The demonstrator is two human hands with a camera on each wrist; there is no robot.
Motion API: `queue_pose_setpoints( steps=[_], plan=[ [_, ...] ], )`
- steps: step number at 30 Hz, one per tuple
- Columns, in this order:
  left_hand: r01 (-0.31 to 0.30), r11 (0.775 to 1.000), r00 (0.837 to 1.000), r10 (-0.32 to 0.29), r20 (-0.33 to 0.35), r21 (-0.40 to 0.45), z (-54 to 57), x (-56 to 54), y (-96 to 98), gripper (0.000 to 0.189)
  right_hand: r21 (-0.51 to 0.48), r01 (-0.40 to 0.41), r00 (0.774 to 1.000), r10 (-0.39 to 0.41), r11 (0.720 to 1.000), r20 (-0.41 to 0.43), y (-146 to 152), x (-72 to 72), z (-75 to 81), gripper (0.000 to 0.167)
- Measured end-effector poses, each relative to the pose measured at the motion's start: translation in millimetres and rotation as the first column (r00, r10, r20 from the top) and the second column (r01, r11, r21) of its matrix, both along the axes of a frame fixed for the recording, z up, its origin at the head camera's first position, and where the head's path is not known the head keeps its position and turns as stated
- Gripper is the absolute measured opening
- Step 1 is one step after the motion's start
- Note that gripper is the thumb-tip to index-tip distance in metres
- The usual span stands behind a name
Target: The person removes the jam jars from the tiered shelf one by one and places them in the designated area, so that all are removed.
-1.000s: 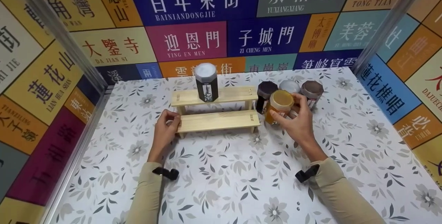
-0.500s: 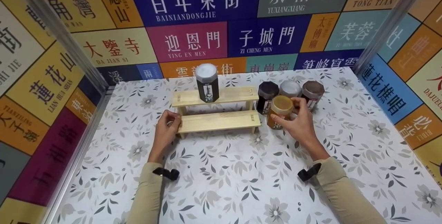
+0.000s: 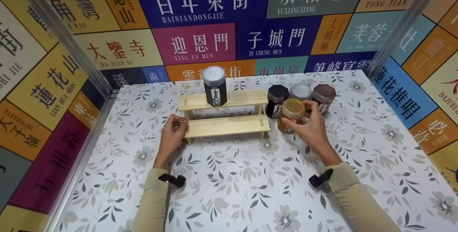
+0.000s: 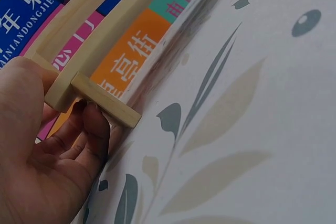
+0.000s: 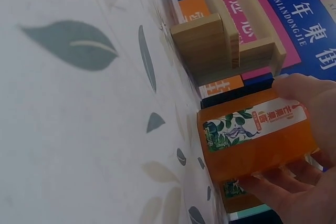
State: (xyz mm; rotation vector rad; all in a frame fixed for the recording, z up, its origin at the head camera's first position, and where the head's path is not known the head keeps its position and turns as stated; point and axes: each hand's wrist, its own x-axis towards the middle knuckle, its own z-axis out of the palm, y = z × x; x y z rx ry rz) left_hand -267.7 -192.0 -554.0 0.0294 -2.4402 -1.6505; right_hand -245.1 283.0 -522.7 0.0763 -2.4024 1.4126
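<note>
A two-step wooden rack (image 3: 225, 125) stands on the table. My left hand (image 3: 173, 130) pinches the left end of its lower board; in the left wrist view the fingers (image 4: 94, 129) curl beneath the board beside a short leg (image 4: 107, 100). To the right of the rack, my right hand (image 3: 315, 126) grips an upright orange jar (image 3: 285, 126) with a translucent amber lid, thumb on the near side. The label on this jar (image 5: 254, 127) shows in the right wrist view, where its base appears to meet the tabletop. A black jar (image 3: 215, 94) with a white lid stands on the upper board.
Behind the orange jar are a dark-lidded jar (image 3: 277, 94), a pale-lidded jar (image 3: 300, 91) and a brown-lidded jar (image 3: 325, 93), close together. The floral tabletop (image 3: 232, 189) ends at a printed back wall (image 3: 198, 42), with side panels at left and right.
The orange jar has come slightly down and towards me in my right hand, off the front of the other jars. My left hand keeps its hold on the rack.
</note>
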Motion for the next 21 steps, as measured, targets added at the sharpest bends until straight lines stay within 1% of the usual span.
queue_pose_setpoints(
  steps=[3,6,9,12,14,17,19,21],
  plan=[
    [-0.003,1.0,1.0,0.003,-0.003,0.004,-0.8,-0.9,-0.6,0.017,-0.003,-0.002,1.0,0.002,1.0,0.009,0,-1.2,2.1,0.089],
    [-0.003,1.0,1.0,0.003,-0.004,0.008,-1.3,-1.3,-1.0,0.017,0.02,-0.007,0.999,0.007,1.0,0.034,1,-0.7,8.4,0.088],
    [-0.002,1.0,1.0,0.002,-0.005,0.021,-2.0,-1.5,-1.2,0.018,0.028,-0.005,0.999,0.003,1.0,0.047,3,0.6,20.6,0.086],
    [0.001,0.999,1.0,-0.001,-0.008,0.035,-2.3,-2.0,-1.2,0.02,0.003,0.013,1.0,-0.013,1.0,0.022,1,1.8,38.2,0.082],
    [0.007,0.999,1.0,-0.007,-0.013,0.041,-2.0,-2.5,-0.9,0.021,-0.022,0.025,0.999,-0.026,0.999,-0.023,-4,1.5,49.4,0.078],
    [0.016,0.999,1.0,-0.016,-0.014,0.036,-1.6,-2.6,-0.4,0.021,-0.045,0.011,0.992,-0.017,0.999,-0.127,-18,1.5,60.9,0.069],
    [0.014,0.999,1.0,-0.014,-0.016,0.032,-2.0,-2.1,0.1,0.02,-0.041,-0.029,0.977,0.019,0.999,-0.21,-31,0.7,64.7,0.061],
    [0.009,0.999,1.0,-0.009,-0.015,0.03,-2.7,-1.3,0.6,0.019,-0.037,-0.087,0.955,0.073,0.995,-0.288,-46,-0.1,66.4,0.052]
  ],
)
